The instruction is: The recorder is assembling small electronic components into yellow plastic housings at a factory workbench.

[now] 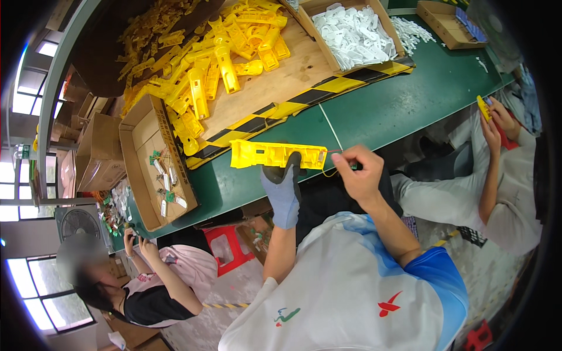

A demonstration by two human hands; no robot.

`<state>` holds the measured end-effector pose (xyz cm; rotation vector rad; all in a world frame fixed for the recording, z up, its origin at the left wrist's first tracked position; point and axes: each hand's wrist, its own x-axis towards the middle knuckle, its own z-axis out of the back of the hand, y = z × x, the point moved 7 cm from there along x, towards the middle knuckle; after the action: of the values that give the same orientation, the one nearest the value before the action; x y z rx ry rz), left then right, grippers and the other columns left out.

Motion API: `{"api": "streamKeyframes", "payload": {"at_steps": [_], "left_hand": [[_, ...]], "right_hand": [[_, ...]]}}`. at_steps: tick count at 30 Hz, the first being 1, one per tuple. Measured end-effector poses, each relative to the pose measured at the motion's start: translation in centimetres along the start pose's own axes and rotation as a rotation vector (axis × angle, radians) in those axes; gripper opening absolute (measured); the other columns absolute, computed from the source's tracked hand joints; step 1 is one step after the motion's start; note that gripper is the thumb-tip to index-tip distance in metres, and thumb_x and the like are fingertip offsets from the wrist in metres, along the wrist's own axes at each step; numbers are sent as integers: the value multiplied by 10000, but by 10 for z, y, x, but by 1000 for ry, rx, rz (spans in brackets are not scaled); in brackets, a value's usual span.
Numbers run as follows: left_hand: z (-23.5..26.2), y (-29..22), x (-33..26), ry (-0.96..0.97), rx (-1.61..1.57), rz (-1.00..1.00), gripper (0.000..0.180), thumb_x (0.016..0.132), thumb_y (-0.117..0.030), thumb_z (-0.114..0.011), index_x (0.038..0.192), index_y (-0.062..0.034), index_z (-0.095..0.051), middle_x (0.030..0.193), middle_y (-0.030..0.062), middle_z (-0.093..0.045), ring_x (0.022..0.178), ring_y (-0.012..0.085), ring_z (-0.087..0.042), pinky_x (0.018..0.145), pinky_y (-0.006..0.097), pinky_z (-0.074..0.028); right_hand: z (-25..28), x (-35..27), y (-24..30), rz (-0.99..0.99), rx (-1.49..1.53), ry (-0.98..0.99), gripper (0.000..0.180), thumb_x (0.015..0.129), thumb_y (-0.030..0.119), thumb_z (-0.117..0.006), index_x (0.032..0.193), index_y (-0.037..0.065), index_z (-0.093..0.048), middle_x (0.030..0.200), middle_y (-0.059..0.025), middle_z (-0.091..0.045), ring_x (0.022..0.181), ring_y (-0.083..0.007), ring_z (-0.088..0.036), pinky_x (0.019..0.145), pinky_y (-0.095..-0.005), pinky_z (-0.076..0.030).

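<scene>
The gloved left hand (281,190) is pinning the long yellow plastic part (278,155) under closed fingers on the green tabletop (374,111), while the bare right hand (358,172) is pinching a thin wire (331,173) at the part's end, best kept taut and steady.

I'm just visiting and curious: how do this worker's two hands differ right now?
The left hand wears a grey-blue glove and grips the long yellow plastic part from below. The right hand is bare and pinches a thin wire at the part's end. Both work on that same part above the green table.
</scene>
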<state>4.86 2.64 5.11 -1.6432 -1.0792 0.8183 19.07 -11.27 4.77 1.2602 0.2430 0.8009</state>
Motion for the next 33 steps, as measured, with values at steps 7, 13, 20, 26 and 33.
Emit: {"api": "streamKeyframes", "payload": {"at_steps": [7,13,20,26,33], "left_hand": [[9,-22,11,11,58,-13,289,824,-42,-733,1071,-1,-589,874,77,-658,694,156,-631,592,279,-510],[62,-21,19,-302,473,-142,516,742,48,-754,1175,19,-475,1079,107,-541,984,154,-553,667,245,-480],[41,-39,17,-216,321,-227,487,771,35,-746,1172,15,-471,1073,113,-553,870,127,-569,620,240,-475],[57,-8,32,-101,193,-188,626,807,83,-658,1362,4,-377,1140,139,-594,990,193,-611,807,299,-534],[20,34,26,236,-154,227,577,882,-32,-615,1412,-54,-388,1181,107,-598,1005,185,-615,836,299,-521]], "right_hand": [[-24,15,-1,35,709,543,129,888,151,-654,860,31,-616,1018,-146,-694,982,-216,-618,1014,-386,-394],[-14,8,-2,-138,895,624,157,853,89,-694,975,9,-636,1028,-132,-687,939,-178,-626,947,-345,-457],[1,25,1,-248,797,448,330,803,22,-754,1101,-25,-620,1008,-96,-680,808,-103,-654,740,-213,-512],[-19,48,3,-307,765,488,146,879,124,-697,910,-13,-658,761,-76,-675,577,-73,-596,518,-202,-475],[-83,71,3,-271,290,549,518,953,413,-600,641,0,-626,519,-40,-579,447,-85,-518,451,-242,-403]]}}
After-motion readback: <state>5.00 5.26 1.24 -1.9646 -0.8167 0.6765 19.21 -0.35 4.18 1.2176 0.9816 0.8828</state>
